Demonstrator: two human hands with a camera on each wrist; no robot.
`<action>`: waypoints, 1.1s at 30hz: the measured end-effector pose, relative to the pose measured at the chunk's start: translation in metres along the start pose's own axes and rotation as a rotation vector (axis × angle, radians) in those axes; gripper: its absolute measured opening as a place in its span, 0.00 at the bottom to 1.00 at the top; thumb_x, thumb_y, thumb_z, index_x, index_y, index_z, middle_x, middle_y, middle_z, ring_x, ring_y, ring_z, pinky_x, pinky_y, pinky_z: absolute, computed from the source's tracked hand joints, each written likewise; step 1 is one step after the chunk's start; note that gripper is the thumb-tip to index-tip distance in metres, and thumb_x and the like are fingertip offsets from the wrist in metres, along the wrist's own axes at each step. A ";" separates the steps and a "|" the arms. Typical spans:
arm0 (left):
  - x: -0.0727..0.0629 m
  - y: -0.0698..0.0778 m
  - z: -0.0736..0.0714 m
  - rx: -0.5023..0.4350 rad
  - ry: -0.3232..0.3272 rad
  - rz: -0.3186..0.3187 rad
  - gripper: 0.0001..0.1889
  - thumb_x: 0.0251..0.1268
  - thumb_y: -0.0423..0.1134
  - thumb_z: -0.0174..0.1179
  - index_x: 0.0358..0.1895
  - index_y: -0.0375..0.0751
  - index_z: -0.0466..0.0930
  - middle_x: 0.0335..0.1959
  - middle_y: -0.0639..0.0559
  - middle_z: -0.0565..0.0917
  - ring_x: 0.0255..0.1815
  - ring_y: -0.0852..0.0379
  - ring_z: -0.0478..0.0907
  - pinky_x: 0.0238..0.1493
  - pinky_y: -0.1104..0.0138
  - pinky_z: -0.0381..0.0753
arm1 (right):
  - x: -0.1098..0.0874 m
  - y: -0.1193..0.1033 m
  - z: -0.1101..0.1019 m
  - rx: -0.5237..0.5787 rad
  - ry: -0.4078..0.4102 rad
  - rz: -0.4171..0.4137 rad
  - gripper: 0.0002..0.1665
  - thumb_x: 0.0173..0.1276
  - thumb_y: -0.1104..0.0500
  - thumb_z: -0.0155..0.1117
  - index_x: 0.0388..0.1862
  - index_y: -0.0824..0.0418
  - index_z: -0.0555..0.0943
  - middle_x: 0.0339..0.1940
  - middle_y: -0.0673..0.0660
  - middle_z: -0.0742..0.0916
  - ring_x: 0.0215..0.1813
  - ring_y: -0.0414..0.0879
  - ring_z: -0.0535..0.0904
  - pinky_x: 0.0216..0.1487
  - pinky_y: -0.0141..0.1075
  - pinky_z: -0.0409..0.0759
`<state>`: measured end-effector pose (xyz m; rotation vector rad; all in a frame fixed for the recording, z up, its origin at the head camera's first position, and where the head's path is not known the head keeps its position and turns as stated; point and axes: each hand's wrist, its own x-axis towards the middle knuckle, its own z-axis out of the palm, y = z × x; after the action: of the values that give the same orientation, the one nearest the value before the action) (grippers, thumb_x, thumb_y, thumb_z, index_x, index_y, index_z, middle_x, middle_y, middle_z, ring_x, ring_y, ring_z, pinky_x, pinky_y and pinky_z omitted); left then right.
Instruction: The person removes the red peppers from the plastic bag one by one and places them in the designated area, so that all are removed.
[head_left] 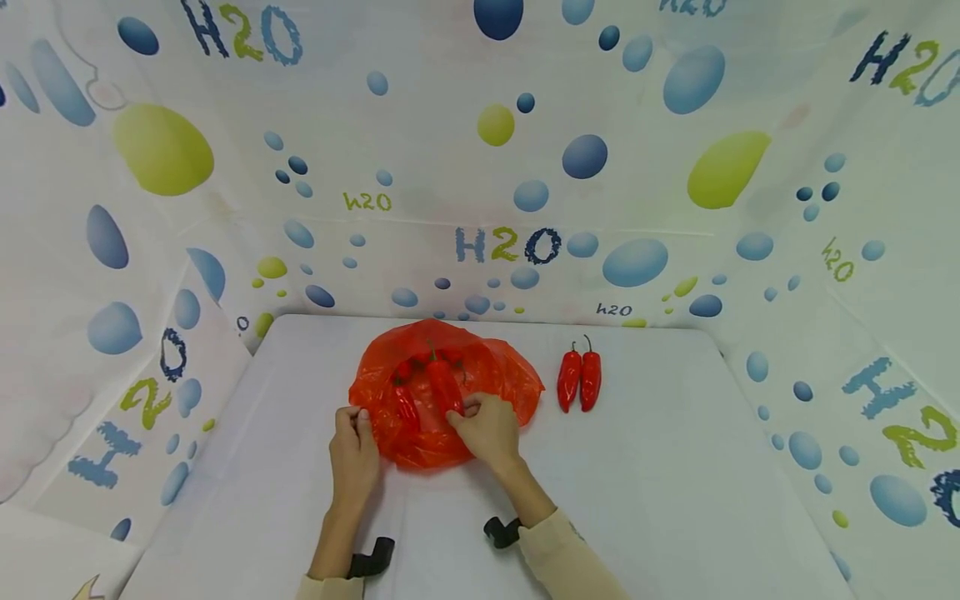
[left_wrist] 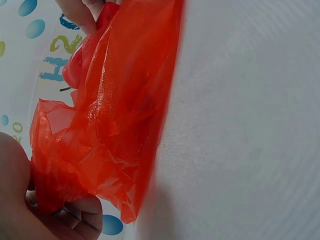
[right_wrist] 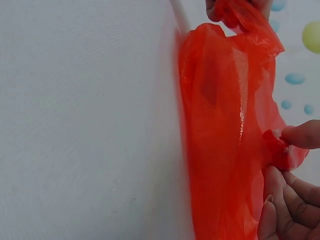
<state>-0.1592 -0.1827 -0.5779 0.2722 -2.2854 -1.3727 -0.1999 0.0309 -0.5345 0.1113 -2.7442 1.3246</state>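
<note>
A thin red plastic bag (head_left: 420,454) lies on the white table with its mouth spread open, several red peppers inside. My left hand (head_left: 354,454) pinches the bag's left rim; the left wrist view shows the bunched plastic (left_wrist: 55,185) between thumb and fingers. With thumb and fingers, my right hand (head_left: 489,429) holds the lower end of a long red chili pepper (head_left: 444,383) over the bag's opening. Another chili pepper (head_left: 406,408) rests in the bag beside it. In the right wrist view the held pepper (right_wrist: 282,150) shows only in part, the bag hiding the rest.
Two red chili peppers (head_left: 580,379) lie side by side on the table (head_left: 660,483), right of the bag. A patterned cloth (head_left: 420,150) with blue and green drops and H2O lettering hangs behind and at both sides. Each wrist wears a black mount (head_left: 372,560).
</note>
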 end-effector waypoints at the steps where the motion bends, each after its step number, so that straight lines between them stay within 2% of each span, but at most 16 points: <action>1: 0.000 0.000 0.000 0.000 -0.001 -0.001 0.12 0.87 0.38 0.44 0.55 0.31 0.69 0.36 0.41 0.76 0.35 0.49 0.71 0.36 0.73 0.69 | 0.000 0.000 0.000 0.000 0.002 0.001 0.16 0.63 0.49 0.79 0.40 0.60 0.90 0.26 0.48 0.89 0.29 0.40 0.83 0.31 0.34 0.81; 18: 0.000 0.003 -0.001 0.008 -0.012 -0.009 0.13 0.87 0.39 0.44 0.56 0.30 0.69 0.37 0.40 0.77 0.35 0.50 0.72 0.36 0.72 0.70 | 0.005 0.003 -0.014 0.041 0.023 0.045 0.18 0.65 0.50 0.78 0.44 0.63 0.90 0.29 0.51 0.89 0.32 0.44 0.84 0.34 0.37 0.85; 33: -0.001 0.002 -0.001 -0.009 -0.008 0.015 0.12 0.87 0.38 0.44 0.55 0.30 0.69 0.34 0.41 0.76 0.34 0.50 0.70 0.35 0.73 0.67 | 0.012 0.015 -0.029 0.043 0.075 0.103 0.18 0.65 0.49 0.78 0.45 0.62 0.89 0.30 0.51 0.89 0.34 0.45 0.83 0.35 0.38 0.85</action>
<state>-0.1581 -0.1824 -0.5763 0.2463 -2.2830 -1.3789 -0.2119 0.0625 -0.5263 -0.0769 -2.6927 1.3834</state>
